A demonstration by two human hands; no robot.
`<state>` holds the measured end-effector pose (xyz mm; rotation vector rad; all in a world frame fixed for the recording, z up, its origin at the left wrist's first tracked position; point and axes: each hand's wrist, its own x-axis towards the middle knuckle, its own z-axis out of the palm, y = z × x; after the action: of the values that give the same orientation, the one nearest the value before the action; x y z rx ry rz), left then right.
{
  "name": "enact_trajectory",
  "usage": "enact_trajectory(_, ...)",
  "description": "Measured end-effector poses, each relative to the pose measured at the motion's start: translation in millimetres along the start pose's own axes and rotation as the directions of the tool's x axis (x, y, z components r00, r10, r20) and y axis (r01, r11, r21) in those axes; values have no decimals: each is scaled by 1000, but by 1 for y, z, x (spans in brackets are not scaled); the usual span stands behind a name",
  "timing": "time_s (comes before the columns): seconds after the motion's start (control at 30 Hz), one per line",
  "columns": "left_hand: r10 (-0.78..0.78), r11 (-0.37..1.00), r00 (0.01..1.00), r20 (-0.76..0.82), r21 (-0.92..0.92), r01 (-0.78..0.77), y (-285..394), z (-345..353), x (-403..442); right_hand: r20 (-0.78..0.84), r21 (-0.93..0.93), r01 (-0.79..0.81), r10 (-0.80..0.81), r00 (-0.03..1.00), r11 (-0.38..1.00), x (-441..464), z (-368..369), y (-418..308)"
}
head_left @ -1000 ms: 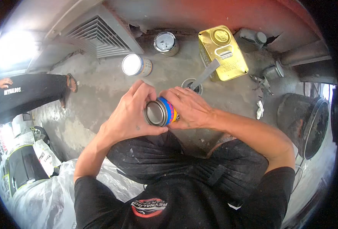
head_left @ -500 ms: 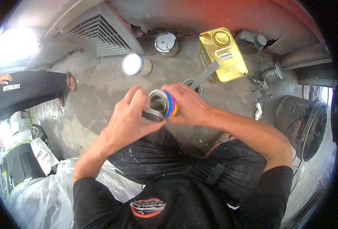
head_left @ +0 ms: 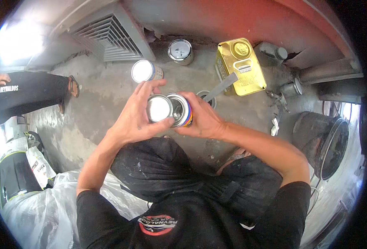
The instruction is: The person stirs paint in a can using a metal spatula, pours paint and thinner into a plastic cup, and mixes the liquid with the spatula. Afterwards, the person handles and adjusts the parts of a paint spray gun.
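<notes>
My left hand grips a round metal lid at its edge, thumb along the near rim and fingers raised behind it. The lid's pale, shiny face is turned up toward me. Beside it, my right hand is wrapped round a small paint can with a multicoloured label. That can's mouth is open, its inside silvery and dark, and the lid overlaps the left part of its rim. Just beyond my right hand, a flat grey stirring stick leans out of a container on the floor, partly hidden by my fingers.
Two closed cans, one with a white top and one silver, stand ahead near a floor-level vent. A gold rectangular tin is at right, a dark drum farther right. Another person's leg extends from the left.
My left hand has turned the lid from a steep tilt beside the can's mouth to face up. The can remains in my right hand. The view has shifted slightly.
</notes>
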<state>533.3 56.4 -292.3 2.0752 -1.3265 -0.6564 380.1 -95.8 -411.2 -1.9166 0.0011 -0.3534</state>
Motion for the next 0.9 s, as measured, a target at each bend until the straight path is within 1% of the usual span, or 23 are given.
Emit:
enact_trajectory(0.1, -14, 1000, 999, 51, -13, 14, 0, 1, 4, -20, 21, 0, 0, 1000, 1000, 2, 2, -1)
enact_trajectory(0.13, -13, 1000, 999, 38, 14, 12, -3, 2, 4, -35, 25, 1, 0, 999, 1000, 3, 2, -1)
enact_trajectory(0.23, -52, 998, 996, 72, -43, 55, -5, -8, 5, -53, 38, -73, 75, 996, 997, 4, 1, -2)
enact_trajectory(0.27, -113, 975, 991, 78, -184, 125, -8, -7, 5, -59, 37, -66, 69, 996, 997, 4, 1, 1)
enact_trajectory(0.33, -228, 856, 967, 116, -449, 256, -21, -2, 4, -70, 37, -56, 58, 996, 998, 4, 2, 8)
enact_trajectory(0.43, -343, 772, 920, 189, -501, 391, -60, -1, 15, -20, 13, -150, 150, 988, 989, -4, 2, 7)
enact_trajectory(0.47, -370, 844, 921, 124, -369, 389, -89, 2, 21, -13, -3, -160, 159, 987, 987, -8, 2, 9)
enact_trajectory(0.5, -338, 936, 941, -7, -105, 335, -100, 2, 29, -6, -19, -169, 168, 986, 986, -13, 3, 13)
enact_trajectory(0.53, -268, 942, 955, -124, 174, 287, -111, 2, 37, 2, -36, -177, 177, 984, 984, -17, 5, 16)
enact_trajectory(0.63, -45, 907, 954, -296, 389, 164, -197, 15, 57, 33, -18, -165, 165, 986, 986, -28, 3, 22)
enact_trajectory(0.67, -73, 928, 955, -288, 332, 171, -215, 18, 60, 65, -19, -197, 198, 978, 980, -29, -3, 16)
enact_trajectory(0.73, -124, 960, 958, -258, 211, 181, -235, 25, 66, 69, -33, -226, 228, 971, 974, -30, -7, 11)
enact_trajectory(0.77, -30, 910, 943, -331, 383, 163, -241, 31, 66, 70, -38, -243, 245, 967, 969, -32, -8, 9)
enact_trajectory(0.8, 77, 826, 921, -383, 542, 156, -235, 34, 65, 49, -30, -253, 254, 966, 967, -33, -10, 8)
enact_trajectory(0.83, 191, 714, 890, -414, 681, 163, -229, 38, 64, 28, -23, -262, 263, 964, 965, -32, -11, 9)
enact_trajectory(0.87, 111, 864, 925, -364, 495, 91, -224, 38, 61, 8, -16, -273, 274, 962, 962, -32, -14, 9)
enact_trajectory(0.9, 43, 962, 955, -292, 269, 39, -184, 26, 59, -30, -5, -268, 268, 963, 963, -30, -17, 6)
